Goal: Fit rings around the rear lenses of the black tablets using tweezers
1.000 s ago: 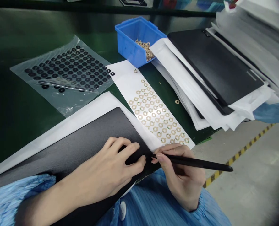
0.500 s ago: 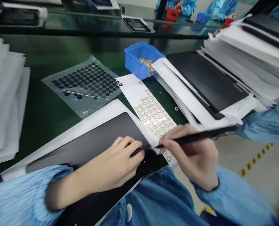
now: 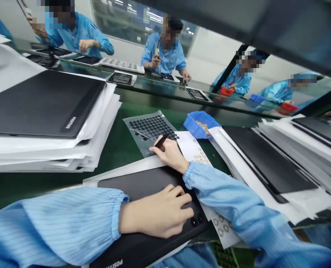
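My left hand [image 3: 160, 212] lies on a dark tablet back cover [image 3: 137, 182], fingers bent and apart, holding nothing. Two round camera spots [image 3: 194, 222] show on the cover beside my fingertips. Beyond the cover's far edge, my right hand [image 3: 172, 154] grips slim black tweezers [image 3: 162, 140]. They are over the near edge of a clear sheet [image 3: 136, 136] bearing rows of small black rings [image 3: 151, 126]; whether the tips touch a ring is hidden. Partly under my right forearm runs a white strip [image 3: 187, 144] with pale ring stickers.
A blue bin [image 3: 190, 125] of small tan rings stands behind the strip. Tall stacks of covers and white sheets rise at left [image 3: 104, 126] and right [image 3: 266, 175]. Across a glass-edged ledge sit several co-workers in blue [image 3: 165, 52], with tablet parts before them.
My right hand has moved with the tweezers from the cover's right corner, away and leftward to the black rings. My left hand stays on the cover. The head view has tilted up.
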The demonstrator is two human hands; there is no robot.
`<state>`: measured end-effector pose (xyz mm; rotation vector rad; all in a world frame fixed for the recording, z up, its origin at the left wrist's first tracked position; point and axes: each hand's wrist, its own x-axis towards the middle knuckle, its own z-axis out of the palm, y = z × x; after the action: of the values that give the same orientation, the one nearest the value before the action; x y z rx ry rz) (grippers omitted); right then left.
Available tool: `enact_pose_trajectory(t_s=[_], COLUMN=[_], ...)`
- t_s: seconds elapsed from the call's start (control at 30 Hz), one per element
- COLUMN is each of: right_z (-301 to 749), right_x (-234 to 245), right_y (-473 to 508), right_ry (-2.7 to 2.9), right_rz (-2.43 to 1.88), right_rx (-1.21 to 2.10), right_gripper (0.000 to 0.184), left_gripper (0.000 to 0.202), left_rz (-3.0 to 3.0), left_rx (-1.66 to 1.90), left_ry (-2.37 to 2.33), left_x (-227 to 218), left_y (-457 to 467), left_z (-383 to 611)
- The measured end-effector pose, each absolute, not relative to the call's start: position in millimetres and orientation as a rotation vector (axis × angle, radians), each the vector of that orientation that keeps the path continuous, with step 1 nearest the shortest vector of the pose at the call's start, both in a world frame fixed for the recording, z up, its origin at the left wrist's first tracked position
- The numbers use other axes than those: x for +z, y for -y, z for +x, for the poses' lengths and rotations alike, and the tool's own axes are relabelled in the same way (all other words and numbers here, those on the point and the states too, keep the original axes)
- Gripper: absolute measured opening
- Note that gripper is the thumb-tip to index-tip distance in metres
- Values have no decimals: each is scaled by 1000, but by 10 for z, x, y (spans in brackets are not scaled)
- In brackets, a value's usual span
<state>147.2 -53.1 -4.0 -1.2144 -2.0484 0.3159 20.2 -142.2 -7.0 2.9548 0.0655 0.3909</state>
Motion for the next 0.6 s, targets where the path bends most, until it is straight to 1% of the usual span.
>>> enact_pose_trajectory(t_s=[0.1, 0.17, 0.23, 0.3, 0.4, 0.47, 0.6], right_z=[1582, 1729, 1914, 2094, 2272, 2310, 2276], right_x=[102, 244, 357, 400, 330, 244, 134], right_y=[618, 719, 853, 992, 1124, 1138, 1102], right_ry=[2090, 2097, 2112, 2120, 2100, 2064, 1999], right_rz=[-1184, -1280, -1494, -1693, -1795, -1846, -1879], right_rx=[331, 312, 293, 298, 342, 368, 473], right_gripper=[16, 19, 24, 25, 20, 17, 17], left_gripper=[15, 15, 19, 21, 24, 29, 33], left_rz=[2949, 2947, 2946, 2911, 2836, 2835, 2781], left_rx=[403, 442, 505, 538, 529, 536, 443], left_ry=[-85, -203, -451, -786, -1155, -1240, -1368], left_x=[-77, -81, -89, -105, -133, -143, -129], left_y=[1414, 1364, 1266, 1137, 965, 893, 809], left_z=[201, 171, 109, 28, -83, -132, -177])
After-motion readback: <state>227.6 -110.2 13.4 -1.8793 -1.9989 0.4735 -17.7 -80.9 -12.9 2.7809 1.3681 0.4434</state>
